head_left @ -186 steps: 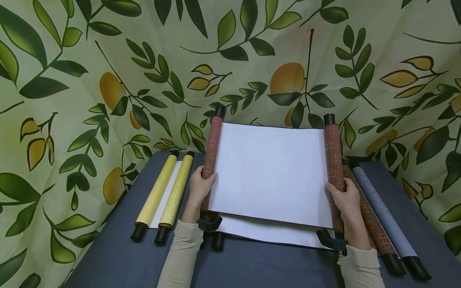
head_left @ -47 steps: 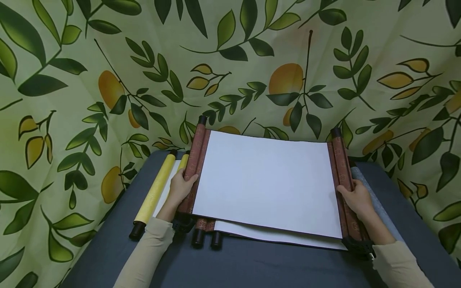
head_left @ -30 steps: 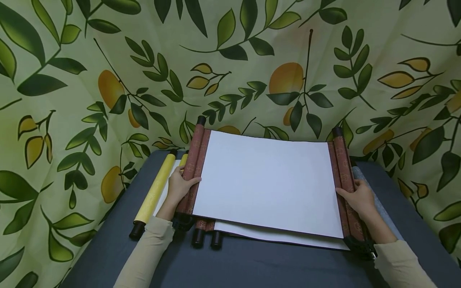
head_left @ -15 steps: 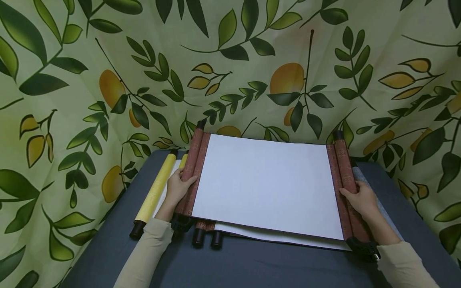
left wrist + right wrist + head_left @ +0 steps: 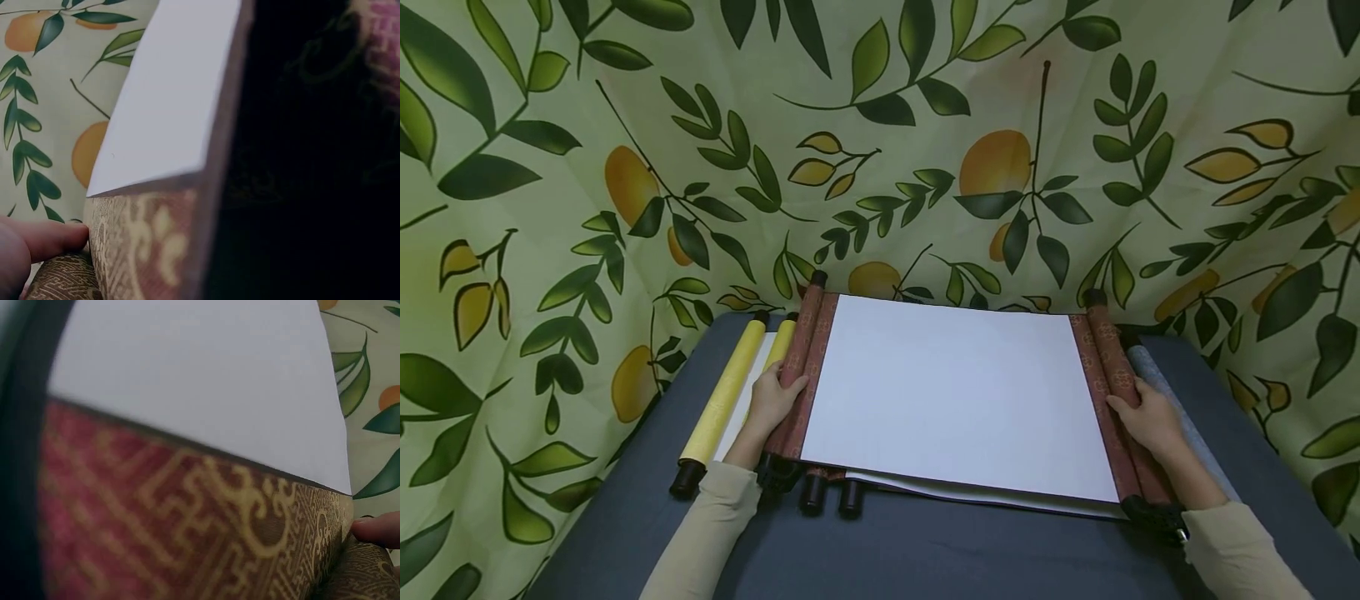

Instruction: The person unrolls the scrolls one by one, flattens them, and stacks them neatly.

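An unrolled scroll [image 5: 958, 392] with a plain white sheet is held across the centre of the frame by both hands. Its left roller [image 5: 805, 329], red-brown and patterned, is grasped in the left hand [image 5: 772, 398], left of centre, with the thumb laid over toward the sheet. Its right roller [image 5: 1114, 358] is gripped likewise by the right hand [image 5: 1152, 415], right of centre. In both wrist views the thumb is seen against the patterned border (the fingers behind the rollers are mostly hidden).

Below the scroll's lower edge, a strip of another white sheet [image 5: 992, 497] is seen, and two black knobs [image 5: 812, 495] are shown side by side at lower centre-left. A yellow scroll [image 5: 722, 402] is laid at the left, its second roller partly covered by the left hand. At the right, a grey-blue roller [image 5: 1180, 412] is partly hidden behind the right hand and forearm. A dark blue-grey table [image 5: 955, 554] is spread beneath, and the upper frame is filled by a leaf-and-fruit printed cloth [image 5: 895, 162].
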`<state>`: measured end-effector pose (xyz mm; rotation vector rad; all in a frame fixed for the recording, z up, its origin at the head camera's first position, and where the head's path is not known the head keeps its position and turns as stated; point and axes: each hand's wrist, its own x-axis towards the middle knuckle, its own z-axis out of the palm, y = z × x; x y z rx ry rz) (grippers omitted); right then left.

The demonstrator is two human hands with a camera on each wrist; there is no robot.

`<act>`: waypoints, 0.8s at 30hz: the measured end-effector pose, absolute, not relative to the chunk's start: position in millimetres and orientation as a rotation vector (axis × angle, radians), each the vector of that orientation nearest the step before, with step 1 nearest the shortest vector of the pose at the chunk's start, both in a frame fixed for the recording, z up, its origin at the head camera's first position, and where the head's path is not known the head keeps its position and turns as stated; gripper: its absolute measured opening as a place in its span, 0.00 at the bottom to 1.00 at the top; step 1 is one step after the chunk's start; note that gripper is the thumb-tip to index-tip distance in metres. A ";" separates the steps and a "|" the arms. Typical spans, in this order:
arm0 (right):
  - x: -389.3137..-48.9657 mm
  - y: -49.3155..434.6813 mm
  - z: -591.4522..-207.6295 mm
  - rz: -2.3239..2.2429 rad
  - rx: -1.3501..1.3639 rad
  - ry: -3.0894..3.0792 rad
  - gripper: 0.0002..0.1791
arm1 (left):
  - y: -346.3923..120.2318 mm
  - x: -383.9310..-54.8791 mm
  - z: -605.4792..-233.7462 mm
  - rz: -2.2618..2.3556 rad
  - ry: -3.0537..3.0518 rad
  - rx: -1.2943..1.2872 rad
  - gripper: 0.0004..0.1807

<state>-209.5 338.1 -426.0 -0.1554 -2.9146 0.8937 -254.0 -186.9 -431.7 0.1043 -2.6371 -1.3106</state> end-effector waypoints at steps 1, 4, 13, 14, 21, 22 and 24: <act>-209.9 338.6 -427.1 0.877 -0.141 -2.920 0.37 | -186.4 -253.5 -432.3 -1.307 -2.640 0.098 0.31; -211.3 339.5 -431.4 0.838 -0.097 -2.929 0.38 | -185.6 -252.9 -434.9 -1.305 -2.656 0.081 0.30; -214.1 340.3 -445.5 0.876 0.022 -2.921 0.39 | -186.8 -251.8 -444.6 -1.380 -2.675 0.040 0.31; -214.4 340.5 -447.4 0.889 0.034 -2.916 0.38 | -187.2 -252.1 -446.0 -1.385 -2.679 0.039 0.32; -216.2 339.6 -460.5 0.916 0.044 -2.872 0.37 | -189.4 -256.4 -454.2 -1.388 -2.688 -0.011 0.34; -216.2 339.3 -462.3 0.915 0.038 -2.860 0.36 | -189.8 -257.1 -455.2 -1.384 -2.684 -0.019 0.34; -216.8 339.1 -465.6 0.908 0.036 -2.841 0.35 | -190.4 -258.5 -457.8 -1.378 -2.675 -0.032 0.34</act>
